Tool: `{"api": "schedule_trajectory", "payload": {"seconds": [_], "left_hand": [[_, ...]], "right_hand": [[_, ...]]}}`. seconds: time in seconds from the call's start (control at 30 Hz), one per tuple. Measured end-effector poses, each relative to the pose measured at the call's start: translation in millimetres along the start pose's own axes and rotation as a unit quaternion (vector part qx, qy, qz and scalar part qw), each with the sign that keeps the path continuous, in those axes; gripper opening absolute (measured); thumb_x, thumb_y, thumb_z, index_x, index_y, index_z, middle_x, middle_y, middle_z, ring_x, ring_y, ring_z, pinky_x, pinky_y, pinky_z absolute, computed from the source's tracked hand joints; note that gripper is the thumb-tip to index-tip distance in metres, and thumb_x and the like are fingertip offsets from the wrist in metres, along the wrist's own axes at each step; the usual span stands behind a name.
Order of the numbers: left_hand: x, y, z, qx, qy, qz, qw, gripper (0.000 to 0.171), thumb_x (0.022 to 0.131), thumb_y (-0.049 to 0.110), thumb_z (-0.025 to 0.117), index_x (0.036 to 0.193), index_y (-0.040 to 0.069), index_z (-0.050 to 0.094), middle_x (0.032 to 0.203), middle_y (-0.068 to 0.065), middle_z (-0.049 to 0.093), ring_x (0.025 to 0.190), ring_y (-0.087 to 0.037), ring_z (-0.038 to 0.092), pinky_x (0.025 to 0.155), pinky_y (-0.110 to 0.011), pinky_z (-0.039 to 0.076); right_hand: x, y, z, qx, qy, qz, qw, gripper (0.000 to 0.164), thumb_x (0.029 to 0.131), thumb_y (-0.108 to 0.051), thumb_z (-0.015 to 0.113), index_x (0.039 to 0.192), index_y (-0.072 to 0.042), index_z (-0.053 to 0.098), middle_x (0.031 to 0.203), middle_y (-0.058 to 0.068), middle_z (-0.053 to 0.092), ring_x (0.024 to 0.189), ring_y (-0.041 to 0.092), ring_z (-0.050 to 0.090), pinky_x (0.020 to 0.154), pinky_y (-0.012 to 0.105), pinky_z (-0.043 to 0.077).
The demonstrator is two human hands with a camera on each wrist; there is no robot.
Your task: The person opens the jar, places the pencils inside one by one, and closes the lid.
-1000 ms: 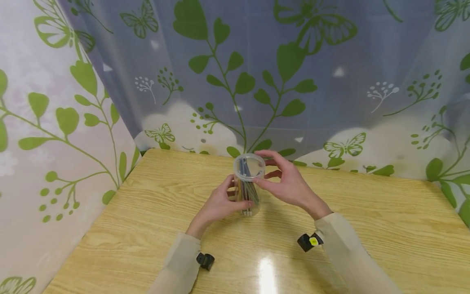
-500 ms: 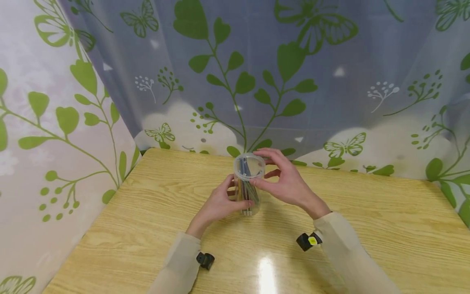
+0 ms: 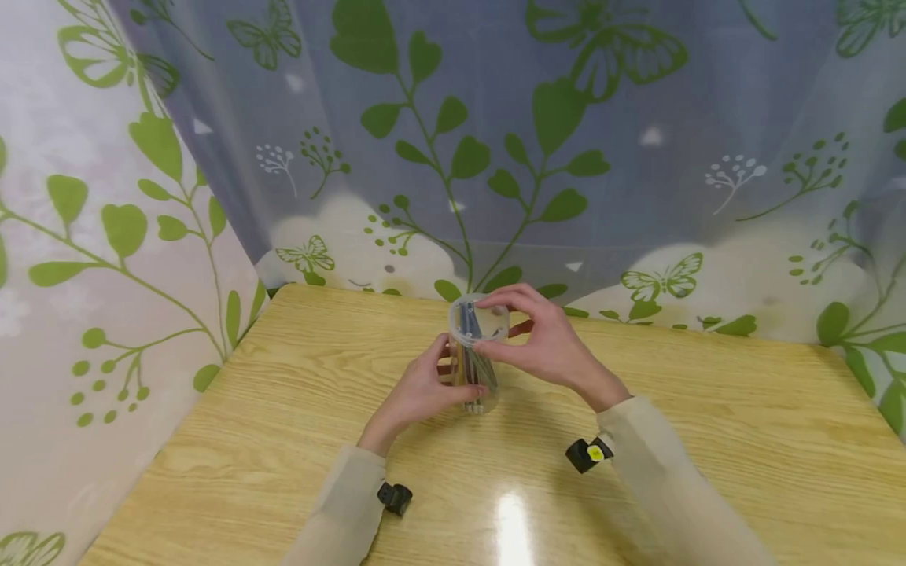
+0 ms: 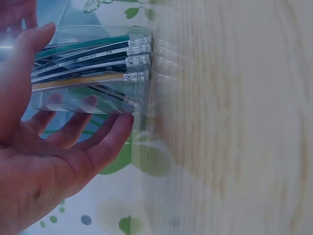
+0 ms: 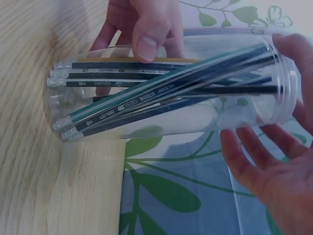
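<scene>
A clear plastic jar (image 3: 489,385) stands upright on the wooden table, with several pencils (image 5: 122,98) inside, eraser ends down. They are green, dark and yellow. My left hand (image 3: 418,391) grips the jar's lower body from the left, thumb across the near side and fingers behind. In the left wrist view, the little finger lies close to the jar's base. Round the jar's clear lid (image 3: 460,339) is my right hand (image 3: 552,346), thumb on the near edge and index finger on the far edge. The right wrist view shows its fingers curved about this top end.
The wood-grain table (image 3: 283,393) runs back to a blue-grey curtain (image 3: 637,181) printed with leaves and butterflies. A pale patterned curtain (image 3: 42,338) borders the left side. Black wrist cameras (image 3: 396,498) sit on both sleeves.
My right hand has turned a little on the lid, its thumb and index finger shifting left round the rim. The left hand still holds the jar in place.
</scene>
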State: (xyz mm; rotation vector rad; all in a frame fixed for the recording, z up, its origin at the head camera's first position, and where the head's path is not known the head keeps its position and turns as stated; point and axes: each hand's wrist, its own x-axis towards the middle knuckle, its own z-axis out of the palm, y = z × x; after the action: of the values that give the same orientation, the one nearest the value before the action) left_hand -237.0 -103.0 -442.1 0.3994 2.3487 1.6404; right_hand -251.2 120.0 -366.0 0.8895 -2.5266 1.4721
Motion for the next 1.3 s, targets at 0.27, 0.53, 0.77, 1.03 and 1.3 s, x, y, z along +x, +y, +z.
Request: {"api": "schedule_trajectory", "payload": {"seconds": [0.27,0.53,0.77,1.03,1.3], "left_hand": [[0.7,1.5,-0.2,0.003,-0.003,0.003,1.0000,0.085,0.084,0.036,0.086,0.152,0.044,0.036,0.146,-0.003,0.052,0.136,-0.036,0.055,0.107,-0.053,0.053],[2.9,1.2,-0.2,0.011,0.000,-0.002,0.9999,0.086,0.082,0.034,0.087,0.152,0.041,0.037,0.146,-0.004,0.052,0.135,-0.036,0.056,0.107,-0.053,0.053],[2.6,0.7,0.8,0.011,-0.003,0.007,0.9999,0.088,0.084,0.032,0.086,0.154,0.042,0.034,0.144,-0.004,0.054,0.133,-0.036,0.058,0.106,-0.050,0.054],[2.7,1.5,1.0,0.010,-0.007,0.005,0.9999,0.090,0.083,0.034,0.087,0.155,0.041,0.033,0.146,-0.005,0.053,0.134,-0.036,0.058,0.106,-0.051,0.054],[1.8,2.3,-1.2,0.002,-0.021,0.004,0.9998,0.092,0.083,0.032,0.087,0.155,0.043,0.031,0.146,-0.004,0.052,0.133,-0.036,0.058,0.105,-0.052,0.055]], "right_hand": [[1,1,1,-0.021,0.010,0.010,1.000,0.051,0.084,-0.025,0.086,0.129,-0.017,0.064,0.125,0.003,0.057,0.114,0.021,0.055,0.088,0.047,0.060],[-1,8,-3,0.047,-0.013,0.031,0.998,0.059,0.089,-0.017,0.080,0.142,-0.019,0.057,0.135,0.007,0.062,0.116,0.026,0.059,0.095,0.047,0.057],[-4,5,5,0.034,0.029,0.042,0.998,0.056,0.083,-0.021,0.087,0.132,-0.017,0.061,0.130,0.005,0.063,0.116,0.025,0.060,0.092,0.051,0.059],[-6,6,7,0.030,0.037,0.039,0.998,0.063,0.082,-0.020,0.087,0.138,-0.018,0.056,0.135,0.005,0.060,0.117,0.024,0.061,0.091,0.048,0.059],[2,13,0,0.056,-0.020,0.016,0.998,0.065,0.085,-0.019,0.084,0.144,-0.021,0.056,0.142,0.008,0.060,0.118,0.025,0.059,0.094,0.046,0.056]]}}
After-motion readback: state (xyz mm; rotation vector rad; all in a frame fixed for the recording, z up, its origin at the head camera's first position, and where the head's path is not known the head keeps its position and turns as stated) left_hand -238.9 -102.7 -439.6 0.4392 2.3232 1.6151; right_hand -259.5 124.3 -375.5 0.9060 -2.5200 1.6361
